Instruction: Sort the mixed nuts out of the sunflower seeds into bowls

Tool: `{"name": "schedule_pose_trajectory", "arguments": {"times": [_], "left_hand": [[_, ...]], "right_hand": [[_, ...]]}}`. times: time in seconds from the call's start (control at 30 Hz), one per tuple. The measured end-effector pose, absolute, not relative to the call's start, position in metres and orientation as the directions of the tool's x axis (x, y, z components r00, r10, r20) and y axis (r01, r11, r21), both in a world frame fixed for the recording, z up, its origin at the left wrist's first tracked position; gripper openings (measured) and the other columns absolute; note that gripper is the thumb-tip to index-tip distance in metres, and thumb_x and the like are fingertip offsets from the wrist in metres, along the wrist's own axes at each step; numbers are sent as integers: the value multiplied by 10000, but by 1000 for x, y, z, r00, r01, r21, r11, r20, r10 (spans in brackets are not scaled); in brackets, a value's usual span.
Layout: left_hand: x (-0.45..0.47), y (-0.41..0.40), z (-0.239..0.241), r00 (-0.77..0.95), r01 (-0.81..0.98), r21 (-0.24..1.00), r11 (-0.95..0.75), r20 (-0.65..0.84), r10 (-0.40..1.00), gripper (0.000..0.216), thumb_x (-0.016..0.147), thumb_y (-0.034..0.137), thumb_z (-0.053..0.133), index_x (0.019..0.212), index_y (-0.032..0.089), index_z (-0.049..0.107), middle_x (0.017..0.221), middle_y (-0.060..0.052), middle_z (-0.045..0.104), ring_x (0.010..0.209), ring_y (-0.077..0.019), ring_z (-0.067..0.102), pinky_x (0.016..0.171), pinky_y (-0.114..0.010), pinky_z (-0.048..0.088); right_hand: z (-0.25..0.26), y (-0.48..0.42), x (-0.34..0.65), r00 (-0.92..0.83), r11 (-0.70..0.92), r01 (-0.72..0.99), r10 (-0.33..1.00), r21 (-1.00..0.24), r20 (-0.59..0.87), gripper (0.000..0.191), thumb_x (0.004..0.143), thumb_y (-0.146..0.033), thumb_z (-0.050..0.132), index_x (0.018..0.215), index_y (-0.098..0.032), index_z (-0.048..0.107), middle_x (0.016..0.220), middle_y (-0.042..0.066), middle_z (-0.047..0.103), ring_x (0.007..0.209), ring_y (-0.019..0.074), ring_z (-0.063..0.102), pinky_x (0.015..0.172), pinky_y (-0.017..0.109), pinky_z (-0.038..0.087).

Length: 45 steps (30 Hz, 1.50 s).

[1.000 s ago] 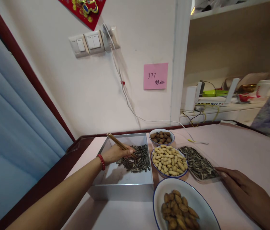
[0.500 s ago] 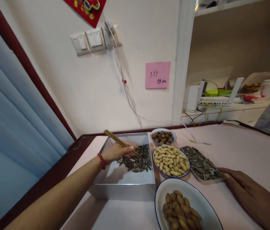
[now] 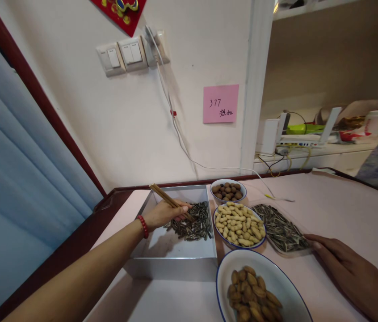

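My left hand [image 3: 166, 214], with a red bead bracelet at the wrist, is closed round a pair of wooden chopsticks [image 3: 164, 195]. Their lower tips reach into a pile of striped sunflower seeds [image 3: 200, 226] in an open grey-white box [image 3: 175, 268]. Over on the right, my right hand [image 3: 350, 268] pinches the near edge of a shallow clear tray [image 3: 289, 254], which lies on the table full of more sunflower seeds. Between box and tray stand a bowl of peanuts [image 3: 239, 225] and, nearer me, a white blue-rimmed bowl [image 3: 287, 290] with brown almond-like nuts.
A small bowl of round brown nuts [image 3: 228, 191] stands behind the peanuts. A white cable [image 3: 216, 167] runs from the wall socket down onto the pink-covered table [image 3: 343, 201]. A white router [image 3: 296, 142] sits on the shelf; a blue curtain [image 3: 18, 147] hangs at left.
The chopsticks have tilted a little steeper, their upper ends moving slightly right and their tips slightly left among the seeds. My right hand and the tray have stayed put.
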<state>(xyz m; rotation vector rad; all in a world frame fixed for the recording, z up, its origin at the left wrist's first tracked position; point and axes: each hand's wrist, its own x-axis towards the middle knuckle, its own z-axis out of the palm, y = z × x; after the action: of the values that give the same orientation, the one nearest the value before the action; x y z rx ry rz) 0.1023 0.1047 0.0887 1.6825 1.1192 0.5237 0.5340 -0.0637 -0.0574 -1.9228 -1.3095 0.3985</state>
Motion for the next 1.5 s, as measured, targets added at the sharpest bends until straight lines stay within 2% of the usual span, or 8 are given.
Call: {"name": "schedule_pose_trajectory", "arguments": {"times": [0.2,0.5,0.73,1.1,1.33,1.5], "left_hand": [[103,101,94,454,438,895,-85,-138,880,387,774,403,740,1078,167,779,1004,-105,775,866,-220,708,797,-329,571],[102,102,92,476,534,817,-216,-80,876,282,812,343,707,1035,188,788,863,-71,785,758,-192,680,689,-266,533],[109,96,97,425,560,805,-197,-74,902,182,786,341,726,729,175,769,676,-30,716,664,-174,637,597,-229,477],[108,106,93,253,353,933,67,-164,953,128,827,255,702,823,129,723,769,-91,776,730,-195,744,700,-297,602],[95,107,111,208,175,979,100,-136,969,138,914,209,626,912,86,690,860,-143,777,747,-158,748,713,-235,620],[103,102,127,237,177,982,72,-113,965,144,914,196,617,918,73,693,833,-138,772,727,-163,744,694,-240,619]], "right_hand": [[-56,-65,534,414,-168,661,894,-731,168,544,845,-697,413,1113,-297,665,1231,24,661,1191,263,577,1095,440,399],[-53,-66,531,413,-154,675,889,-721,197,531,845,-682,423,1076,-284,687,1194,34,680,1159,288,602,1050,449,444],[-52,-65,530,411,-166,663,896,-730,170,542,861,-686,405,1118,-282,660,1235,38,656,1191,265,576,1090,438,399],[-56,-65,535,390,-122,686,894,-717,221,475,860,-656,446,1093,-315,679,1202,16,676,1173,277,600,1043,440,454],[-58,-62,534,393,-132,677,897,-724,205,529,862,-680,409,1119,-293,663,1225,23,663,1174,259,591,1073,455,428],[-61,-63,534,380,-113,692,897,-713,226,501,887,-648,412,1152,-299,655,1245,14,655,1178,246,592,1066,456,435]]}}
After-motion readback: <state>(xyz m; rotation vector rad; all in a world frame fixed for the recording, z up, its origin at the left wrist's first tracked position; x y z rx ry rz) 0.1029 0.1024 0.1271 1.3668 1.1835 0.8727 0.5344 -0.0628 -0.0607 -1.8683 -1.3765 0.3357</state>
